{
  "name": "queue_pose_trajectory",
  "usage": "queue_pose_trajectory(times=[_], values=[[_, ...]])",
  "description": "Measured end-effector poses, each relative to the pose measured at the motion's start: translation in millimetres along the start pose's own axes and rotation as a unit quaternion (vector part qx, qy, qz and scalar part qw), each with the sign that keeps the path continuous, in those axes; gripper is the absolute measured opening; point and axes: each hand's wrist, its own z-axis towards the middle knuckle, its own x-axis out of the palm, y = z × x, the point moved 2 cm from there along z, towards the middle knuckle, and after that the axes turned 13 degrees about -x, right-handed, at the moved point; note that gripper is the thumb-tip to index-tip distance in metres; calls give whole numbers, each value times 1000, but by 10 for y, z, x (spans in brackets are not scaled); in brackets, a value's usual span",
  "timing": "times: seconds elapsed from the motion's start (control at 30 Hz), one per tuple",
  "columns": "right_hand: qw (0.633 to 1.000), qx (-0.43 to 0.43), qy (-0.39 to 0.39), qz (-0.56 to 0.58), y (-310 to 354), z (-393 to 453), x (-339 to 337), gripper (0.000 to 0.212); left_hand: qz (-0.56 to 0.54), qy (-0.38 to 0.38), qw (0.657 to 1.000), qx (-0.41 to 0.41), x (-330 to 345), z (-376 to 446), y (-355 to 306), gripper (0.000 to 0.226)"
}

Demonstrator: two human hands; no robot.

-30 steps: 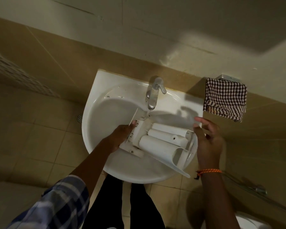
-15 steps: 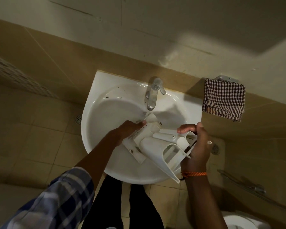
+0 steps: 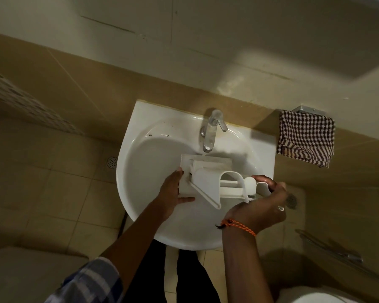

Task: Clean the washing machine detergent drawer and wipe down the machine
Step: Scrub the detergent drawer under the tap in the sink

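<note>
White plastic detergent drawer (image 3: 208, 180) over sink (image 3: 140, 136), left hand (image 3: 173, 193) and right hand (image 3: 264, 199) clamped on ends; wet fingers, could slip, crack.

Below me a white ceramic wall-hung basin (image 3: 140, 136) with a chrome single-lever tap (image 3: 210, 132) sits against a wall tiled in large tan squares (image 3: 74, 79) under pale cream plaster (image 3: 206, 40). A brown-and-white checked cloth (image 3: 306, 138) hangs from a metal bracket (image 3: 304, 109) to the basin's right. The beige tiled floor (image 3: 42, 193) has a round metal drain (image 3: 112, 162) on the left. Light is dim and yellowish, with a brighter patch on the plaster.
</note>
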Motion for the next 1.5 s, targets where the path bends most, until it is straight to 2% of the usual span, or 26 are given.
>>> queue_pose_trajectory(times=[0.03,0.07,0.1,0.17,0.23,0.3,0.37,0.4,0.47,0.57,0.7,0.77,0.83,0.93,1.0,1.07,1.13,1.33,1.5], values=[[998,10,66,-9,-17,25,24,46,-12,5,1000,12,40,-16,0,54],[996,20,86,-18,-60,30,27,55,-19,3,1000,23,79,-37,-25,46],[996,0,79,-35,-63,-6,21,56,-21,-2,999,32,117,-59,-61,35],[994,-60,22,-85,5,-129,14,35,-18,-6,999,38,120,-8,-101,32],[994,-75,43,-69,76,-231,-4,33,4,-17,999,41,116,26,-139,38],[978,-96,152,-108,137,-225,-90,30,30,-30,998,45,128,26,-168,41],[942,-99,281,-155,151,-163,-247,27,54,-39,997,40,155,30,-193,43],[923,-90,336,-164,145,-138,-332,37,65,-43,996,34,170,21,-205,43],[899,-83,391,-177,115,-108,-509,55,84,-49,995,18,175,25,-208,44],[881,-132,392,-228,126,-136,-690,47,113,-61,992,-1,179,45,-210,45],[868,-177,359,-295,87,-306,-769,52,144,-76,987,12,257,52,-292,40],[865,-209,331,-313,19,-429,-774,54,118,-74,990,14,305,37,-334,35],[871,-228,280,-333,-58,-546,-751,61,66,-42,997,3,335,0,-359,37],[880,-236,214,-352,-97,-733,-609,57,-7,6,1000,8,336,-55,-315,33],[880,-246,200,-353,-116,-848,-506,56,4,25,999,34,324,-80,-190,30],[884,-242,198,-348,-174,-933,-418,58,73,15,996,53,269,-75,-31,47],[890,-235,196,-339,-250,-999,-361,63,146,-32,987,56,168,-22,106,63],[890,-235,207,-332,-289,-1099,-268,64,191,-87,975,77,86,95,116,41],[863,-214,312,-335,-184,-1143,-323,90,321,-180,920,138,16,165,-81,32]])
